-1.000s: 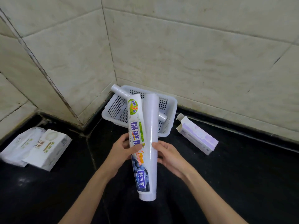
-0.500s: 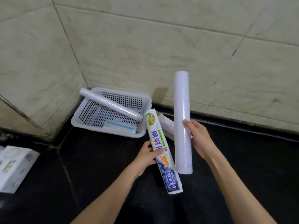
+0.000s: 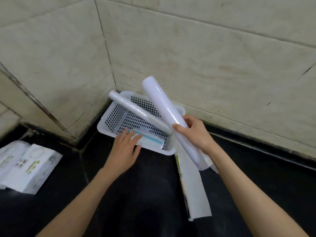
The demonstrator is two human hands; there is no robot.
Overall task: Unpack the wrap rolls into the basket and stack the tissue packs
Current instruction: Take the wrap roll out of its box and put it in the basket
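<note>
Right hand point(image 3: 196, 132) grips white roll point(image 3: 169, 115), tilted over basket point(image 3: 102, 129) corner. Left hand point(image 3: 124, 147), fingers spread, rests on basket's near rim. Second roll point(image 3: 136, 111) leans across basket. Tissue packs point(image 3: 25, 165) far left.

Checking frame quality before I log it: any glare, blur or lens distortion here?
Head view: glare streaks along the white wrap roll gripped by the right hand; wide-angle lens bends the wall tile seams; left hand and tissue packs look slightly soft; the black countertop is dark with faint reflections.
</note>
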